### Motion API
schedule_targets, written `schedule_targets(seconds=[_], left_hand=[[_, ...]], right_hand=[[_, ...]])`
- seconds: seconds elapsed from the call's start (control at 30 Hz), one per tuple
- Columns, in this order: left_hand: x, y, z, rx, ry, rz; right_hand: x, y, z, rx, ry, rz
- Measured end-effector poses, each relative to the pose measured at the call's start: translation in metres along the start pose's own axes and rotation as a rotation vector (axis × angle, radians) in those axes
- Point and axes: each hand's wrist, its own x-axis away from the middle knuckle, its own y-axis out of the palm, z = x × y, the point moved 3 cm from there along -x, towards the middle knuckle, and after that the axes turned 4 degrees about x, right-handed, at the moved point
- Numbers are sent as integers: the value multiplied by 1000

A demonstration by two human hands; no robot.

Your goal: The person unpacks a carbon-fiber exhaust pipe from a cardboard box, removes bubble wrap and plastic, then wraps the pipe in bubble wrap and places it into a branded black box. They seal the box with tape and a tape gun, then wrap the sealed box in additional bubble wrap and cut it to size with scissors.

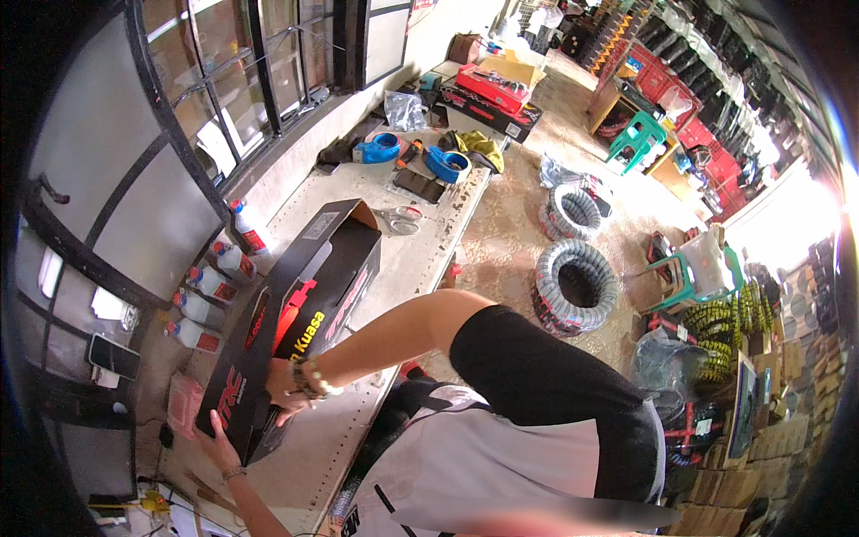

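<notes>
Two bare hands hold a long black cardboard box with red lettering [309, 300], which lies on the pale metal worktop [420, 259] near its front edge, its open end flap pointing toward the far end. The left hand [215, 440] lies flat against the box's near end, fingers spread wide over the cardboard. The right hand [288, 394], wearing a beaded bracelet at the wrist, curls over the box's near right edge with its fingers closed on the cardboard. A red and orange part [293, 309] shows through the box's open top. Along the worktop's left edge, beside the box, stands a row of small clear plastic bottles with red caps and labels [210, 291], under a dark-framed window [179, 116]. Just past the box's far end lies a pair of scissors [400, 219]. Farther along the worktop sit two blue tape dispensers [420, 157], a yellow-green cloth [479, 143] and, at the far end, a flat red and black box [490, 89]. On the floor to the right of the worktop stand two wrapped tyres [573, 268], well apart from the hands.
</notes>
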Motion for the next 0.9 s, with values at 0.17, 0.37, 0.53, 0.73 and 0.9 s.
schedule_targets(seconds=[0.17, 0.37, 0.53, 0.73, 0.9], left_hand=[[-5, 8, -13, 188, 126, 13], [6, 5, -4, 143, 323, 145], [10, -10, 20, 20, 699, 89], [7, 16, 120, 22, 497, -368], [4, 81, 224, -138, 448, -327]], right_hand=[[62, -16, 34, 440, -100, 584], [60, -3, 64, 144, -96, 587], [62, 2, 58, 146, -42, 500], [117, 4, 82, 281, 119, 899], [128, 4, 95, 319, 130, 763]])
